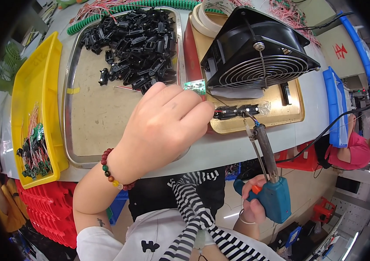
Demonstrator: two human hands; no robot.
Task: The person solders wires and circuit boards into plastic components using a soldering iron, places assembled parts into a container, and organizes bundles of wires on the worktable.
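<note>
My right hand (253, 201) is wrapped round the handle of a teal soldering gun (276, 198) with an orange trigger. Its hot tip touches a small black plastic housing (249, 109) near the front of a gold metal tray (280, 119). A second black housing (225, 112) lies end to end with it, close to my left fingertips. My left hand (167, 119) is closed, palm down, and a small green circuit board (195, 86) sticks out past its knuckles. The fingertips and their exact grip are hidden behind the hand.
A black fan (263, 52) with a wire guard stands on the gold tray, beside tape rolls (209, 19). Left of it, a steel tray (89, 126) bears piled black housings (139, 48). A yellow bin (34, 87) holds wired boards. A co-worker's arm (346, 152) shows far right.
</note>
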